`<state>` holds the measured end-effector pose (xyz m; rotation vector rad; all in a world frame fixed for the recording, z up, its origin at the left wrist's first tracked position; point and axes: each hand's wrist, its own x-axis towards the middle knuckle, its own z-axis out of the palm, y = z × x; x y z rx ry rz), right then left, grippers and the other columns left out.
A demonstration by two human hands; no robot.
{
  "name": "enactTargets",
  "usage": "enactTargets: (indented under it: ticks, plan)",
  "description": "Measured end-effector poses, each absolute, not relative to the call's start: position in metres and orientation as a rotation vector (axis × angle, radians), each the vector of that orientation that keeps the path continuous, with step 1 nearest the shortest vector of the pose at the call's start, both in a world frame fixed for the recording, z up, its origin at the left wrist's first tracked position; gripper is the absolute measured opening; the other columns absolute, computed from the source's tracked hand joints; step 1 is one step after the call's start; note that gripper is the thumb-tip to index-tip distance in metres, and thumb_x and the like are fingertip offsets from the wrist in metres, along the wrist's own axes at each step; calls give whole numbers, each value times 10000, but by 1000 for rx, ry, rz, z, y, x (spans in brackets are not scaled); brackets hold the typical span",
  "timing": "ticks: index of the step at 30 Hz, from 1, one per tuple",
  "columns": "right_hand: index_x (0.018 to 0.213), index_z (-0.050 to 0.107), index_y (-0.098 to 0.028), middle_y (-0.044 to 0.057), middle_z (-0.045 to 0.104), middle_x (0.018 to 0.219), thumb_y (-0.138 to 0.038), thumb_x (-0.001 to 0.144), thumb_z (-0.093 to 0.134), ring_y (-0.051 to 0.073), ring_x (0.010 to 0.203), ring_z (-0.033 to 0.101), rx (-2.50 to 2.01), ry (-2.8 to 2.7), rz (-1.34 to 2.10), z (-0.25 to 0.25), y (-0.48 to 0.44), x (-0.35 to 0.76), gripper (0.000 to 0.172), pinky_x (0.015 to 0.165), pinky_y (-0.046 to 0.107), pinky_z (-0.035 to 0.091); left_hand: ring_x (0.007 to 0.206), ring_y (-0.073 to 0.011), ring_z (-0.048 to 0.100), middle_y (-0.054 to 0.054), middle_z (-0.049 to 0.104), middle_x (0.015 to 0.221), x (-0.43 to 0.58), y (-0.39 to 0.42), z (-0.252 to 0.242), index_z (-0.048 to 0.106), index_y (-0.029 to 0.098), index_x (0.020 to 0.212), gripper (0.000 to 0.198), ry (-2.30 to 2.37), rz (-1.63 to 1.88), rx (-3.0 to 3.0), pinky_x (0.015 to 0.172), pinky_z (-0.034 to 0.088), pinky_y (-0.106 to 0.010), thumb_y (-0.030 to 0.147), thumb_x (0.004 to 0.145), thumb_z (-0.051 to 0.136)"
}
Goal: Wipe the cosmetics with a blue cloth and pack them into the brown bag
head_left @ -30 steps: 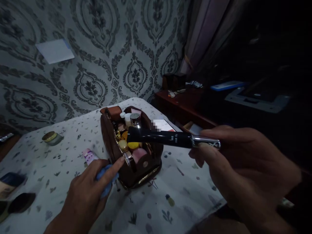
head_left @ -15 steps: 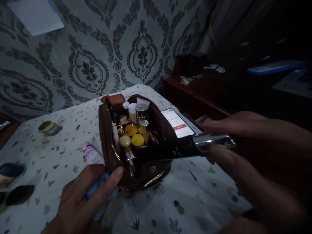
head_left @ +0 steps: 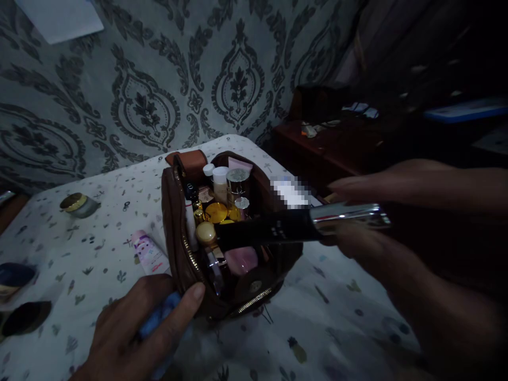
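A brown makeup bag [head_left: 174,227] stands unzipped on the bed, packed with several jars, bottles and tubes. My right hand [head_left: 381,238] pinches the silver end of a black cosmetic tube [head_left: 262,233] between thumb and finger. The tube lies level across the bag's opening and hides part of its contents. At the bag's near left corner, my left hand [head_left: 138,323] is curled around a crumpled blue cloth [head_left: 161,317], its thumb against the bag's side. Inside the bag show a gold-lidded jar [head_left: 216,212], a silver-capped bottle [head_left: 238,182] and a pink item [head_left: 241,260].
A pink tube [head_left: 146,251] lies left of the bag, beside my left hand. Farther left are a gold-lidded glass jar [head_left: 79,205], a dark-capped bottle [head_left: 16,278] and a dark oval item [head_left: 27,318]. A blurred-out phone [head_left: 291,191] lies right of the bag.
The black tube has risen slightly relative to the bag, uncovering the pink item inside. My left hand keeps its place at the bag's corner. The view has shifted a little.
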<state>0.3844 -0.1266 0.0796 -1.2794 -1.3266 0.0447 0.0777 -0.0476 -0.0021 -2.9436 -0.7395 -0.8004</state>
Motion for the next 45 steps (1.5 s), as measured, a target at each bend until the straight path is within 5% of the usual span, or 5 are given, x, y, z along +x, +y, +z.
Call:
enactTargets:
  ticks: [8,19,45]
  plan:
    - [1087,707,-310,-8,734,893,-250,900,695,133,700,683,-1194,-1491,-82,82,-107,374,197,564,275,564,985,-227,638,-125,624,1132,84,-44,4,292,335,1566,616,-619,-724,-2903,689,539,-272,252,972,428]
    - [1006,708,-233,-31,697,848,-182,886,682,110,717,668,-1139,-1611,216,84,-85,352,133,620,218,519,891,-159,627,-93,618,1036,93,-39,4,368,300,1536,641,-540,-894,-2835,670,510,-182,117,928,460]
    - [1029,654,-149,77,710,1003,-95,892,624,206,936,652,-1401,-1923,315,67,-48,336,150,811,307,456,904,-174,560,-109,550,1050,99,-42,12,235,256,1588,725,-463,-860,-2833,657,495,-202,70,915,431]
